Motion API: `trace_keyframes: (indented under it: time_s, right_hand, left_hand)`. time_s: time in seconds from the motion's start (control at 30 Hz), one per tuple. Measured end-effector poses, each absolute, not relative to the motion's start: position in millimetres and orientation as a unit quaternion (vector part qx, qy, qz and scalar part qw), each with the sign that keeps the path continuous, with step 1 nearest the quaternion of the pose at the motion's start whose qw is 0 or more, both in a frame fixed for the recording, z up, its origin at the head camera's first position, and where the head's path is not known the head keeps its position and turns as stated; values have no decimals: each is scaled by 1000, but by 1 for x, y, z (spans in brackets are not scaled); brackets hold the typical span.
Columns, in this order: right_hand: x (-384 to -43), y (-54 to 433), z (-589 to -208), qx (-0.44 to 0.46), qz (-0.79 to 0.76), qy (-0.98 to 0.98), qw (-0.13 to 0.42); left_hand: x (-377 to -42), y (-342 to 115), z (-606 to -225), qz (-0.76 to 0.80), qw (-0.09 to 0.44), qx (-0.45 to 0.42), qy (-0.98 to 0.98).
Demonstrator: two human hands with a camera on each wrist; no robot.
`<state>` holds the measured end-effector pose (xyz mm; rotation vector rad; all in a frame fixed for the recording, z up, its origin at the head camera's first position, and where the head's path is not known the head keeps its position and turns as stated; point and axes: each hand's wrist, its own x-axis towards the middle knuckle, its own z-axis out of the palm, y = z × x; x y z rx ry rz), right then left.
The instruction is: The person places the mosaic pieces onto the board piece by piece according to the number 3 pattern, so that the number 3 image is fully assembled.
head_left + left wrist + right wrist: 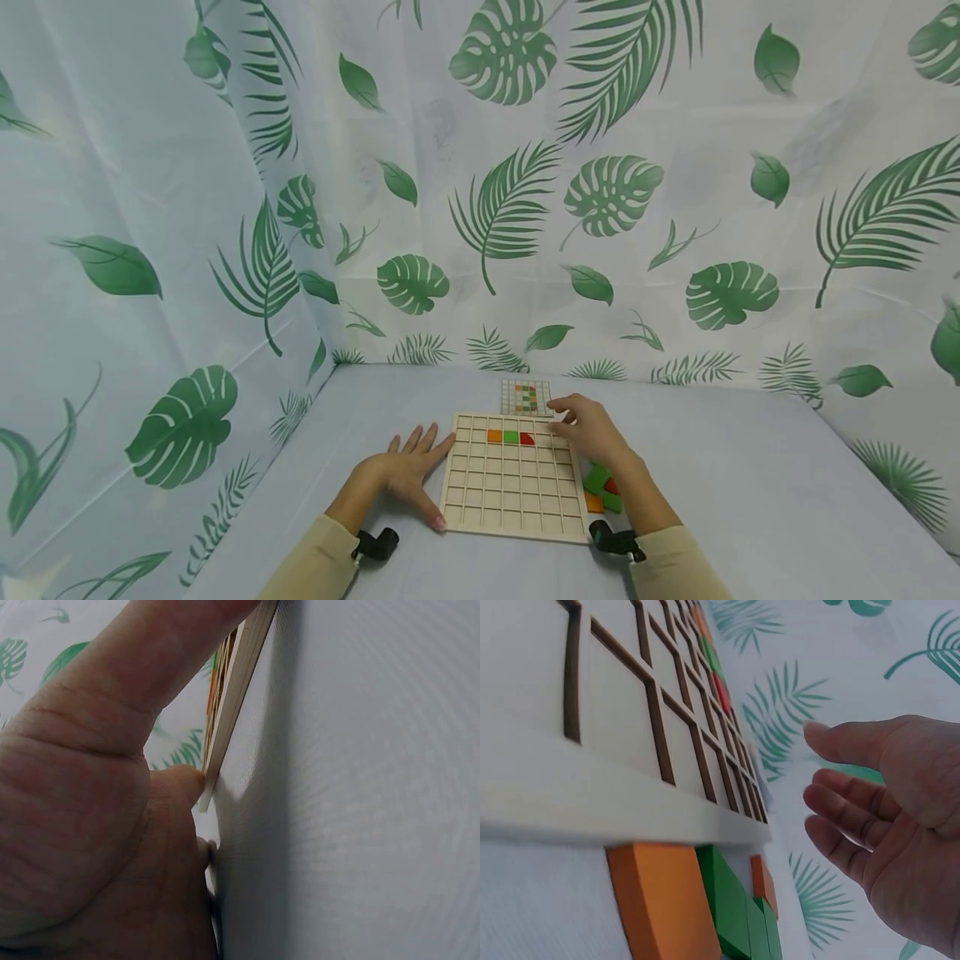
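Note:
A wooden grid board (pixel 513 502) lies on the table. In one of its upper rows sit an orange tile (pixel 495 437), a green tile (pixel 512 437) and a red tile (pixel 527 438), side by side. My left hand (pixel 405 471) is spread at the board's left side, thumb at the near corner and index fingertip against the edge higher up. Over the board's far right corner hovers my right hand (pixel 592 433), beside the small pattern card (pixel 512 400). The right wrist view shows its thumb and fingers (pixel 836 832) loosely bent and apart, with nothing between them.
Loose green tiles (pixel 597 478), an orange tile (pixel 667 900) and a red one lie along the board's right side, partly under my right forearm. The card with a printed coloured grid lies just beyond the board. A leaf-print curtain (pixel 510 208) hangs behind the table.

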<state>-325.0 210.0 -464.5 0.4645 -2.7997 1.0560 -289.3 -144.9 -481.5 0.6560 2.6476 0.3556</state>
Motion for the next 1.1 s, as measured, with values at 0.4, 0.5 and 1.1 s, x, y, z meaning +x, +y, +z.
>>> trace_keyframes:
  time_s: [0.4, 0.5, 1.1]
  right_hand:
    - [-327, 229, -466, 137, 341, -929, 54]
    - [-327, 233, -467, 138, 341, -928, 55]
    - [-325, 264, -464, 110, 320, -941, 6]
  left_hand:
    - [-288, -144, -482, 129, 194, 234, 944]
    - [-288, -144, -482, 130, 194, 234, 944]
    - [-290, -146, -482, 121, 193, 240, 944]
